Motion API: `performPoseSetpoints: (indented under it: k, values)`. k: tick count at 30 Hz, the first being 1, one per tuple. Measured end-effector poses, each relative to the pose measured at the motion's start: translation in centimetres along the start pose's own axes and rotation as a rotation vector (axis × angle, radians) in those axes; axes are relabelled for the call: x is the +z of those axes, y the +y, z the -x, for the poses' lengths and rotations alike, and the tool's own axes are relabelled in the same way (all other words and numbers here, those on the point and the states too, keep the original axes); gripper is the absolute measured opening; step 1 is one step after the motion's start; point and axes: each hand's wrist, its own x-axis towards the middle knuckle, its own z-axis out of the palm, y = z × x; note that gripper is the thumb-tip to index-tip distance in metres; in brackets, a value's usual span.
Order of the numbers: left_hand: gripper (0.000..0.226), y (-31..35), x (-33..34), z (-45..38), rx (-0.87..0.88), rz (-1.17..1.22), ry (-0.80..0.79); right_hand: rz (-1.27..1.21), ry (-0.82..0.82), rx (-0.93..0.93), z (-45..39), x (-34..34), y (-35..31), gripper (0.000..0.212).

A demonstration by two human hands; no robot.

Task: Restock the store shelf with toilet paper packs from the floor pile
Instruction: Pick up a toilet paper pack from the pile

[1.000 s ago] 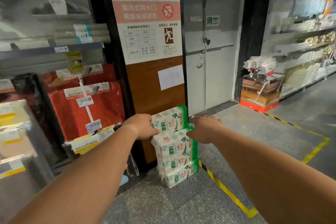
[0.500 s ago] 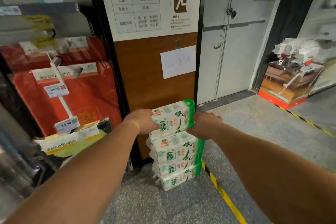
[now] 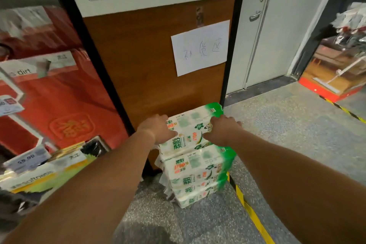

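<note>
A pile of white-and-green toilet paper packs (image 3: pixel 198 174) stands on the floor against a brown panel. The top pack (image 3: pixel 191 127) lies across the pile, tilted a little. My left hand (image 3: pixel 157 129) grips its left end, thumb on the front face. My right hand (image 3: pixel 221 130) grips its right end, fingers curled over the top edge. Both forearms reach in from the bottom corners. The shelf (image 3: pixel 39 89) at the left holds red packaged goods.
Brown panel (image 3: pixel 154 55) with a taped paper note (image 3: pixel 200 47) stands behind the pile. Grey doors (image 3: pixel 277 35) are at the right, a red display crate (image 3: pixel 336 77) beyond. Yellow-black floor tape (image 3: pixel 253 218) runs past the pile. Yellow-green packs (image 3: pixel 45 176) sit low on the left shelf.
I have come closer to the pile and look down more. Both hands have closed in from the sides and now hold the top pack at its two ends.
</note>
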Motion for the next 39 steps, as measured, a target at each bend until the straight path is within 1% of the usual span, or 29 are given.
performPoseSetpoints:
  k: [4,7,9,11,14,19,23,26,30,34,39]
  values:
    - [0.098,0.1,1.4,-5.7,-0.075,-0.058,0.015,0.059,-0.019,-0.049,-7.3,0.5,0.5,0.083]
    - [0.117,0.4,2.8,-10.1,-0.127,0.004,-0.043,0.095,-0.055,-0.089,-13.0,1.1,1.1,0.095]
    - [0.129,0.5,4.4,-13.4,-0.152,0.002,-0.095,0.127,-0.067,-0.131,-17.0,2.0,1.5,0.103]
    - [0.138,0.2,6.3,-16.9,-0.177,-0.060,-0.144,0.164,-0.089,-0.189,-21.2,3.3,1.9,0.112]
    - [0.146,-0.4,9.2,-21.9,-0.191,-0.151,-0.188,0.248,-0.112,-0.281,-27.2,5.8,2.7,0.122]
    - [0.158,-1.2,13.3,-28.4,-0.195,-0.165,-0.229,0.343,-0.175,-0.380,-35.0,9.6,4.2,0.137]
    - [0.163,-1.5,16.4,-30.4,-0.164,-0.181,-0.263,0.400,-0.214,-0.442,-38.5,11.6,5.4,0.142]
    - [0.157,-1.8,17.2,-31.1,-0.153,-0.163,-0.212,0.419,-0.223,-0.463,-40.0,12.5,5.7,0.143]
    - [0.145,-1.8,16.4,-31.8,-0.153,-0.175,-0.181,0.430,-0.198,-0.489,-40.9,12.1,5.0,0.137]
    - [0.139,-1.9,16.0,-31.0,-0.165,-0.118,-0.172,0.431,-0.209,-0.528,-41.0,11.7,4.6,0.132]
    - [0.134,-3.7,14.0,-28.1,-0.167,-0.120,-0.102,0.388,-0.210,-0.599,-39.6,10.1,2.9,0.131]
